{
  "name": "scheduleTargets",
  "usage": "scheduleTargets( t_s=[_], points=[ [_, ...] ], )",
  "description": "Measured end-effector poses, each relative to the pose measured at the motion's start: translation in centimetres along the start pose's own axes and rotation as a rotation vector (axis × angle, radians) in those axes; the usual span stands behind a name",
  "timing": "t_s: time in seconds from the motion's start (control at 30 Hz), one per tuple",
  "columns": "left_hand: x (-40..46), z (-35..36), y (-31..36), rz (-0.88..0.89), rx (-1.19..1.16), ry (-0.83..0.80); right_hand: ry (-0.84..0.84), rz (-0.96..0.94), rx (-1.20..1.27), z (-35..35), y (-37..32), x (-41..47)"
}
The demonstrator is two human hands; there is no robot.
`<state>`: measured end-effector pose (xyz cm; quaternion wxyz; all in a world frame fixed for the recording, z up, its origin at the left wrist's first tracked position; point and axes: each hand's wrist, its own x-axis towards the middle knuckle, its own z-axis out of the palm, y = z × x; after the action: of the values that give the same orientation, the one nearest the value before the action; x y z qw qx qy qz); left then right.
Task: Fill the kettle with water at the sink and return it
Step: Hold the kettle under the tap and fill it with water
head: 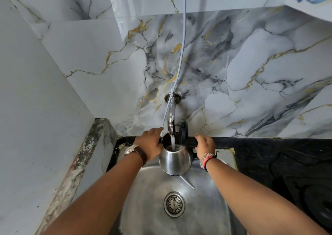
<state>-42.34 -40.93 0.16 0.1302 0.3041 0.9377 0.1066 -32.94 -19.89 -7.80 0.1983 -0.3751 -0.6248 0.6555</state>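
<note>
A steel kettle (173, 160) is held in the air above the round steel sink (206, 198), directly under the tap (171, 125) that projects from the marble-patterned wall (251, 64). Its black lid (183, 133) is tipped up and back on the far right side, so the mouth is left uncovered. A thin stream of water (172, 143) is seen falling from the tap's nozzle straight into the opening, and a water surface can be made out inside the body.

The left hand (150, 145) is laid against the kettle's left side, with the fingers curled round the rim and upper wall and pressed onto the metal; a watch (133, 149) is worn on that wrist. The right hand (205, 146) is set at the kettle's right side, with the fingers folded down and closed over what appears to be the dark handle; the handle itself is mostly hidden by the hand. Thread bands (208, 158) are worn on the right wrist. The kettle thus lies between the two hands, touched by both.

A grey hose (183, 46) is seen hanging down the wall and passing just beside the tap to the left fingertips. The drain strainer (174, 204) lies below the kettle, well apart from it. A black countertop (269, 154) is seen to the right of the sink.
</note>
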Motion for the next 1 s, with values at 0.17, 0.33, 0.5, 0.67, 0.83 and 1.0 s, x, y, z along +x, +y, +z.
scheduleTargets(
  t_s=[0.17,0.33,0.5,0.67,0.83,1.0],
  points=[
    [-2.0,2.4,0.5,-0.050,0.002,-0.091,0.032,-0.032,-0.023,-0.5,0.0,-0.7],
    [-2.5,4.4,1.6,-0.107,0.070,-0.006,0.030,-0.027,-0.041,-0.9,-0.2,-1.4],
    [-2.0,5.5,1.8,-0.123,0.089,0.031,0.057,-0.028,-0.050,-1.0,-0.3,-1.5],
    [-1.7,6.4,1.2,-0.137,0.076,0.068,0.068,-0.050,-0.048,-0.8,-0.2,-1.6],
    [-2.4,6.2,1.0,-0.141,0.062,0.073,0.065,-0.056,-0.051,-0.6,-0.4,-2.8],
    [-2.7,5.6,1.3,-0.132,0.084,0.049,0.054,-0.063,-0.085,-0.9,-0.9,-3.1]
  ],
)
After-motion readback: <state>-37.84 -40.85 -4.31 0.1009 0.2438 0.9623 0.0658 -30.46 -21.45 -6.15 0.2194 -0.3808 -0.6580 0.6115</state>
